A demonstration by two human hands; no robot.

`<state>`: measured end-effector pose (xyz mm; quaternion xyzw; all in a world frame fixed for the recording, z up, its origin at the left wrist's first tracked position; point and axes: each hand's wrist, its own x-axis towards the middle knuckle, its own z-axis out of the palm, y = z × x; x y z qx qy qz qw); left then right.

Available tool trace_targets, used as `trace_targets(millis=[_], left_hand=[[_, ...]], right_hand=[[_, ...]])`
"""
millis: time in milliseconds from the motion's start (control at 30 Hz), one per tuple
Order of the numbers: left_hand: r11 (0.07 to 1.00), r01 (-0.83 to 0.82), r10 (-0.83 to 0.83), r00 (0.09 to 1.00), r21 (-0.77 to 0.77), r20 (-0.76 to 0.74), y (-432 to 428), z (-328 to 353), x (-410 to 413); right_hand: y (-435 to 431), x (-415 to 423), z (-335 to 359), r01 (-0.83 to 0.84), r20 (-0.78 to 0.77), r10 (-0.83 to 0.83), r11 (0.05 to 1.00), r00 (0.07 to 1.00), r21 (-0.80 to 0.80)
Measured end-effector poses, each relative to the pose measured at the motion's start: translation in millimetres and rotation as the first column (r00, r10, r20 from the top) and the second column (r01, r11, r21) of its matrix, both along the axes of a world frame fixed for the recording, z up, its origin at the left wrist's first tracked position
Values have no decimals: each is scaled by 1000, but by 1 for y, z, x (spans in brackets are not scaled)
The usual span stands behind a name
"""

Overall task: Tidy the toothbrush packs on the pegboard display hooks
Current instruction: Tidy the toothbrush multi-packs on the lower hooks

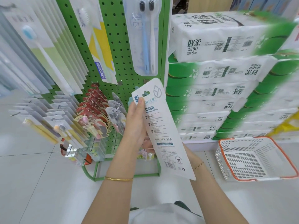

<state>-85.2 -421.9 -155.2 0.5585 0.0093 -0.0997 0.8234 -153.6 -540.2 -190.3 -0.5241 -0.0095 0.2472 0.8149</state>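
The left hand (137, 125) grips a long white toothbrush family pack (163, 131) from its left edge. The thumb (140, 102) is pressed flat on the printed back just below the hang hole (145, 93), with the fingers wrapped out of sight behind. The right hand is hidden behind the pack's lower half and only its wrist (198, 164) shows, so I cannot tell whether it is holding or merely supporting.

The pack stands nearly upright, its top leaning slightly left, in front of the lower right part of the green pegboard (113, 38) and not on any hook. Just beyond its top, a bare hook (119, 85) sticks out.

The pack looks light and flat, stiff across its width but likely to flex along its length, and its glossy face looks slippery. The thin card around the hole could tear, so the hold should be a pinch near the top, beside the hole, with the bottom steadied.

To the left hang red carded packs (95, 109) and clear blister packs (116, 110), and a twin-brush pack (144, 38) hangs above. Stacked tissue bundles (218, 75) fill the right, and a white basket (242, 138) sits on the floor nearby.
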Motion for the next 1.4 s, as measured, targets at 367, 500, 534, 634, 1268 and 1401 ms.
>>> trace_targets(millis=[367,500,534,634,1268,1401], left_hand=[[979,109,-101,993,170,-58,18,3,1],[939,149,-147,989,311,-28,21,-2,-6],[936,130,-128,991,326,-26,22,-5,-5],[920,110,-99,994,377,-48,29,-14,-5],[814,-5,142,971,581,-191,65,-49,9],[798,15,121,975,602,-184,65,-50,11]], right_hand=[[-15,13,-30,627,72,-623,770,779,-119],[-12,12,-38,650,182,-625,709,759,-275],[-10,11,-39,638,187,-611,719,769,-275],[-5,14,-41,614,225,-571,747,789,-254],[28,53,-75,607,350,-496,663,795,-438],[30,63,-80,600,350,-487,645,800,-473]])
